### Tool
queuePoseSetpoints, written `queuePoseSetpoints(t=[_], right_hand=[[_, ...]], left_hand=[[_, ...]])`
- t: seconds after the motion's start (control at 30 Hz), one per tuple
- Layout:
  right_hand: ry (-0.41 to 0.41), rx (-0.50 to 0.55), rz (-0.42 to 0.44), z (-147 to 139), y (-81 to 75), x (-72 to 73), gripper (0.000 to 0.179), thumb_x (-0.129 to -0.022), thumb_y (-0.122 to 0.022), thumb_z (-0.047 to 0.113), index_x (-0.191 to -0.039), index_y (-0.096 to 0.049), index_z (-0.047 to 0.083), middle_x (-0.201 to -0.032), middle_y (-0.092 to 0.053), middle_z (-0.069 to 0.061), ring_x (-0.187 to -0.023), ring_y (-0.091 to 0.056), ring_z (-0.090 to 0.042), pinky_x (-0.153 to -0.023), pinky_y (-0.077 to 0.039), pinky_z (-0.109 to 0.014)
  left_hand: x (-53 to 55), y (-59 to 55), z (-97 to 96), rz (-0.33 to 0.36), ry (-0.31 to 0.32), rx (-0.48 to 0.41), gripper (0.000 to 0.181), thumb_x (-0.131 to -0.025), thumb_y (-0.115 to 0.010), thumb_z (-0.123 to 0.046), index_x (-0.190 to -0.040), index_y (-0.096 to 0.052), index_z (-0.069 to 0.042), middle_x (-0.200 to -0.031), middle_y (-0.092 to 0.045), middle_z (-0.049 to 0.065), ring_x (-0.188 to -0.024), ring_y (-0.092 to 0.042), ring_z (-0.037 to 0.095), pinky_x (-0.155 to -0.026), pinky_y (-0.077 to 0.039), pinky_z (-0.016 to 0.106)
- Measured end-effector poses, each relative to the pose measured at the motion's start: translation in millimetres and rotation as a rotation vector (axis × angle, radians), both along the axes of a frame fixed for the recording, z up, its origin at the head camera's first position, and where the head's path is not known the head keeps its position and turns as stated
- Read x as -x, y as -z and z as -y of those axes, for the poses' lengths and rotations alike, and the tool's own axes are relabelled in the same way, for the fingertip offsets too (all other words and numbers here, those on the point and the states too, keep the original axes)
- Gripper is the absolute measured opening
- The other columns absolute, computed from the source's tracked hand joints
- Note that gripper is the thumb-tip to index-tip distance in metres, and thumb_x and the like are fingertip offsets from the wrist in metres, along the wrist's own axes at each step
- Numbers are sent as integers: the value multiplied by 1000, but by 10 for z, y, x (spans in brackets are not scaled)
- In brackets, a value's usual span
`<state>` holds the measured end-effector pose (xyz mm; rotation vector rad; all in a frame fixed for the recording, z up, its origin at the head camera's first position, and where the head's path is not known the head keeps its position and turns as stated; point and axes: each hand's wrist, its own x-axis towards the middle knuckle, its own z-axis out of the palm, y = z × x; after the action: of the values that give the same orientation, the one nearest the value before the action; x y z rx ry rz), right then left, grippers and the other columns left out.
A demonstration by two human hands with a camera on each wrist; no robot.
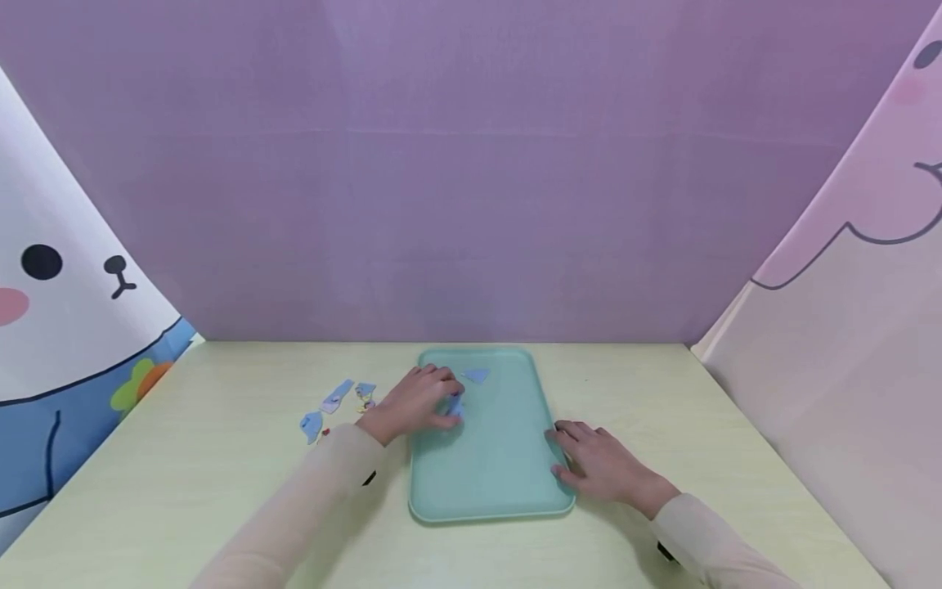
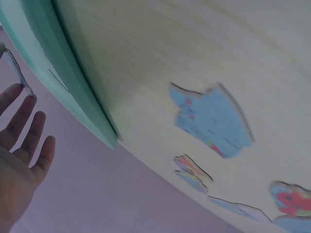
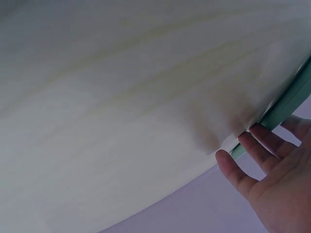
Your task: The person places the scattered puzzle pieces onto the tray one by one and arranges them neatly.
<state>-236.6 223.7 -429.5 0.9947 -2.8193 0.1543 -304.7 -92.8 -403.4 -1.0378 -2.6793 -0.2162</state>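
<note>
A pale green rectangular tray (image 1: 493, 458) lies on the table. My left hand (image 1: 415, 401) is over its left side and pinches a flat blue puzzle piece (image 1: 455, 406) between thumb and fingertips. In the left wrist view that piece (image 2: 19, 73) is seen edge-on, its printed face hidden. Farther back in the tray lies another blue piece (image 1: 477, 375), roughly triangular. At the tray's right rim, my right hand (image 1: 603, 462) rests with relaxed fingers touching the edge. The right wrist view shows its fingertips (image 3: 245, 138) against the tray's outer side.
Several loose puzzle pieces with colourful prints lie left of the tray, among them a long blue one (image 1: 337, 397) and a rounded blue one (image 1: 311, 427). A purple cloth (image 1: 471, 204) hangs behind the table (image 1: 257, 491). Cartoon-printed curtains (image 1: 66, 327) flank both sides.
</note>
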Motion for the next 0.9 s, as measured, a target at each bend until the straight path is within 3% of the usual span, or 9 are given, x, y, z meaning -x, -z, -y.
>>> queuePoseSetpoints(t=[0.57,0.9], right_hand=[[25,-8,14,-1,25,13,50,-88,-55,35,-128,-50,7,-129,-50,-15,-119,-48,-31,-85,-44,-52],[26,-6,21,-5,20,12,50,-87,-54,35,-128,-50,7,-129,-49,-14,-119,-47,-30,-85,-43,-52]], left_hand=[[110,-139,-432,52,-85,26,45,-78,-66,-45,-113,-63,-17,-109,-58,1,-96,-50,21,-79,-41,37],[214,-173,-630,67,-134,58,47,-79,-65,-48,-117,-61,-19,-115,-56,0,-101,-50,21,-86,-41,40]])
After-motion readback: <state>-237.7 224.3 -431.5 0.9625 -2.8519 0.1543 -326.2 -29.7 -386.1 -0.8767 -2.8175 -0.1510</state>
